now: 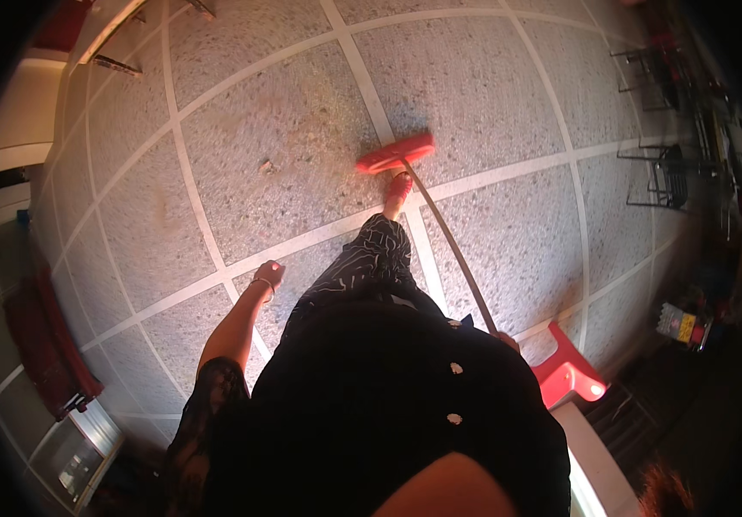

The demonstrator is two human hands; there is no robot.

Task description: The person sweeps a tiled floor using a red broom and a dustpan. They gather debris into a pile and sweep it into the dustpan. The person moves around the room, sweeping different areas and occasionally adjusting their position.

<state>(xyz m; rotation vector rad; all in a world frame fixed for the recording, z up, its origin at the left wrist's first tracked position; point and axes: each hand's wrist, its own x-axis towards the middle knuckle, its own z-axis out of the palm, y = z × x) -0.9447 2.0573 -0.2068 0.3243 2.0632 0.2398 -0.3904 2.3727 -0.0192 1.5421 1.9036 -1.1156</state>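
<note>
My right hand (508,341), mostly hidden by my black top, grips the upper end of a long broom handle (451,242). The handle slants away to a red broom head (396,154), which rests on the speckled floor (267,148) just beyond my foot in a red shoe (400,186). At my left side hangs my left hand (270,274), its fingers curled in and a bracelet at the wrist. I see nothing in it. A small clump of debris (269,166) lies on the floor left of the broom head.
Close to my right side stands a red plastic chair or stool (568,375), beside a pale ledge (593,446). Black metal-framed chairs (668,178) line the far right. On the left are a dark red bench-like seat (54,349) and a glass-fronted case (73,455). Furniture legs (115,64) stand at upper left.
</note>
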